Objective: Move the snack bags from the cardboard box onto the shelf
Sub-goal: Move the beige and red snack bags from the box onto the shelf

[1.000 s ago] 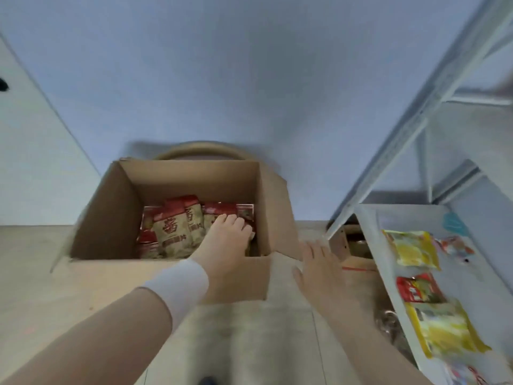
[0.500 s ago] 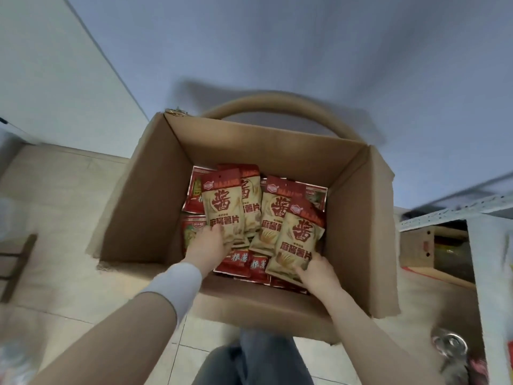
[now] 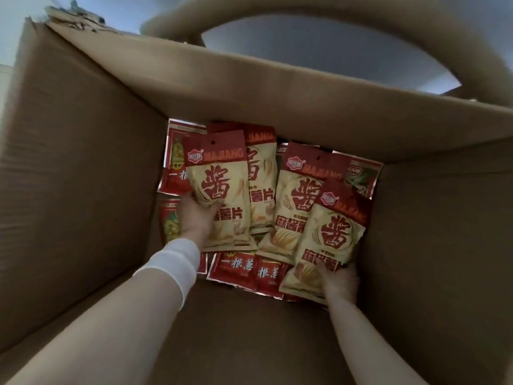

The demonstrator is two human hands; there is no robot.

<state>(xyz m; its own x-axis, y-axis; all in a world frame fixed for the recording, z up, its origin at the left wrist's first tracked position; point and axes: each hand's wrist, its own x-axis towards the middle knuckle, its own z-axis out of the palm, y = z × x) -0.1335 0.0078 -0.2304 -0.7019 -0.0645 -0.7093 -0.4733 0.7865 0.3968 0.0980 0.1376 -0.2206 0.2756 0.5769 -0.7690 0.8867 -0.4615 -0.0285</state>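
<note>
A blue-grey wall rose behind the open brown cardboard box, whose walls filled most of the view. Both arms reached inside. The left hand, with a white wristband on that wrist, gripped the lower left edge of a cream-and-red snack bag near the box's left wall. The right hand gripped the bottom of a second cream-and-red bag near the right wall. More such bags and flat red packets lay on the box floor.

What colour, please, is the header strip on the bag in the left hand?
Dark red, on the bag the left hand grips; head view.
</note>
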